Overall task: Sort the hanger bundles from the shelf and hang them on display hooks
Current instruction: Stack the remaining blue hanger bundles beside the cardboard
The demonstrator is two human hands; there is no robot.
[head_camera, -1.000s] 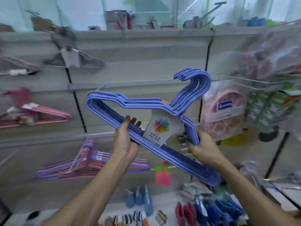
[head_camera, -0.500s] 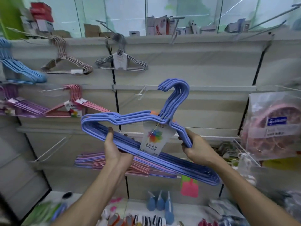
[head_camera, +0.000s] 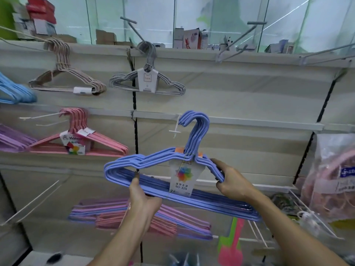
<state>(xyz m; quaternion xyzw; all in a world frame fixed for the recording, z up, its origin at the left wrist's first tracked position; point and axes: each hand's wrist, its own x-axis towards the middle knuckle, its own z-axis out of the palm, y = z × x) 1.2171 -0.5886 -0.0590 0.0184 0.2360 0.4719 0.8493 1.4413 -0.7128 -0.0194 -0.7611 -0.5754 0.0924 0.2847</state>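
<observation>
While I'm watching the head view, far left on the wall hangs a light-blue plastic hanger bundle (head_camera: 17, 93), then a beige wire hanger bundle (head_camera: 65, 77) and a grey wire hanger bundle (head_camera: 148, 83) up top, with a pink plastic hanger bundle (head_camera: 80, 143) lower down. Front and centre is the periwinkle-blue coated hanger bundle with a white paper tag (head_camera: 153, 177), held up near the white display hook (head_camera: 175, 129). The left hand (head_camera: 142, 196) grips its bottom bars, and the right hand (head_camera: 233, 181) is clamped round its right shoulder.
</observation>
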